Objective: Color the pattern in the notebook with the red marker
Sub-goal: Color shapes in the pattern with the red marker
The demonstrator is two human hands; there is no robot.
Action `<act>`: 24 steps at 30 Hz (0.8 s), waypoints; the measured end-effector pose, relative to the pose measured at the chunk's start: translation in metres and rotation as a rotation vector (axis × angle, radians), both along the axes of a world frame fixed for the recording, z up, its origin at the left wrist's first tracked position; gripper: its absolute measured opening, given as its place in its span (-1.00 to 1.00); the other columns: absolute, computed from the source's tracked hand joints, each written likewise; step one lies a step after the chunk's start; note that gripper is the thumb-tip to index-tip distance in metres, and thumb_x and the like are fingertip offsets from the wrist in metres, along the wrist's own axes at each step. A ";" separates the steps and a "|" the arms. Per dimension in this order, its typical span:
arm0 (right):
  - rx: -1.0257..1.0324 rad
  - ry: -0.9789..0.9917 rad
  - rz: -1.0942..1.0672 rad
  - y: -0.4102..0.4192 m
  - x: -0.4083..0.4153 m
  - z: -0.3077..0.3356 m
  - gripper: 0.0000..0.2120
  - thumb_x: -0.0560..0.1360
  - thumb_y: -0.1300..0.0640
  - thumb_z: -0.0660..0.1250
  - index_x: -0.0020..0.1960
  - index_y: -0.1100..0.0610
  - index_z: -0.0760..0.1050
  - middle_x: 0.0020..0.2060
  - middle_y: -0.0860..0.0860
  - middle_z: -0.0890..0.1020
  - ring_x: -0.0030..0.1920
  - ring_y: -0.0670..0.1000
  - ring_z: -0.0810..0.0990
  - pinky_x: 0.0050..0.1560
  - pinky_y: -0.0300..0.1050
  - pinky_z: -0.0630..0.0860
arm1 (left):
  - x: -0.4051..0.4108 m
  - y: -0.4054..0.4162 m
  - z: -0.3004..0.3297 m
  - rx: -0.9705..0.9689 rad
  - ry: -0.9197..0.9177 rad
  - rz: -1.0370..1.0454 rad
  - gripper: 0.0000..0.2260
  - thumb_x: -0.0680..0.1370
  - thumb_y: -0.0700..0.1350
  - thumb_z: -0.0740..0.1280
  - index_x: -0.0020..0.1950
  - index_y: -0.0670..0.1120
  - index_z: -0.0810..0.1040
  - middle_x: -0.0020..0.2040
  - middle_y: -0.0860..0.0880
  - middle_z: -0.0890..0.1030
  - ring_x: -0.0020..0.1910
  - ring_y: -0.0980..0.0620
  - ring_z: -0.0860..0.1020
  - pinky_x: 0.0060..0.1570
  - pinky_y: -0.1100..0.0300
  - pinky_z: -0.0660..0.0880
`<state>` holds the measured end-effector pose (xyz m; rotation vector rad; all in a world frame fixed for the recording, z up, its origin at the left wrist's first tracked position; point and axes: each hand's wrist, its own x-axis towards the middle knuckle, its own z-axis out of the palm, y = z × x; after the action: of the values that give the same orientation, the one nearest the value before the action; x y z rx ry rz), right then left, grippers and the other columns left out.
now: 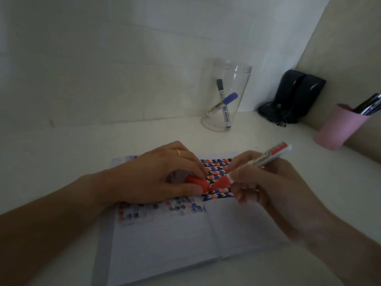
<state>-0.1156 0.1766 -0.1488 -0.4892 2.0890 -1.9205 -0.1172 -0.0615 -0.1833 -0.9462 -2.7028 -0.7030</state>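
Your left hand (165, 174) is lying on the open notebook (165, 234) and pinching the red cap (199, 183) in its fingers. Your right hand (266, 182) is curling tight around the red marker (266, 159), with its red end pointing at the cap, just beside it. Both are hanging over the pattern (216, 168) of red, blue and black shapes. A clear cup (224, 96) is standing behind on the table (82, 145).
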 end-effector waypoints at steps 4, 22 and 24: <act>0.030 0.105 -0.099 0.002 0.008 -0.024 -0.86 0.39 0.45 0.45 -0.25 0.25 0.64 -0.47 0.16 0.61 -0.46 0.04 0.56 -0.44 -0.22 0.52 | -0.003 -0.002 -0.001 0.013 -0.027 -0.009 -0.73 0.54 0.18 0.41 0.18 0.13 0.68 0.20 0.23 0.65 0.27 0.16 0.49 0.23 0.11 0.50; 0.164 0.293 -0.196 0.005 0.013 -0.031 -0.86 0.41 0.37 0.47 -0.22 0.16 0.67 -0.40 0.16 0.68 -0.41 0.11 0.65 -0.33 -0.08 0.62 | -0.002 -0.001 0.002 0.009 -0.009 -0.026 -0.72 0.53 0.17 0.40 0.17 0.10 0.70 0.18 0.20 0.67 0.25 0.17 0.51 0.23 0.19 0.48; 0.146 0.284 -0.194 0.006 0.013 -0.030 -0.88 0.41 0.37 0.47 -0.21 0.17 0.67 -0.40 0.17 0.68 -0.41 0.12 0.65 -0.33 -0.06 0.63 | -0.002 -0.001 0.002 0.009 -0.016 -0.023 -0.73 0.54 0.17 0.41 0.17 0.11 0.70 0.18 0.21 0.67 0.26 0.16 0.50 0.23 0.17 0.49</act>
<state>-0.1024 0.1821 -0.1791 -0.5748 2.5195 -1.8712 -0.1194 -0.0626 -0.1815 -0.9750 -2.7045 -0.7305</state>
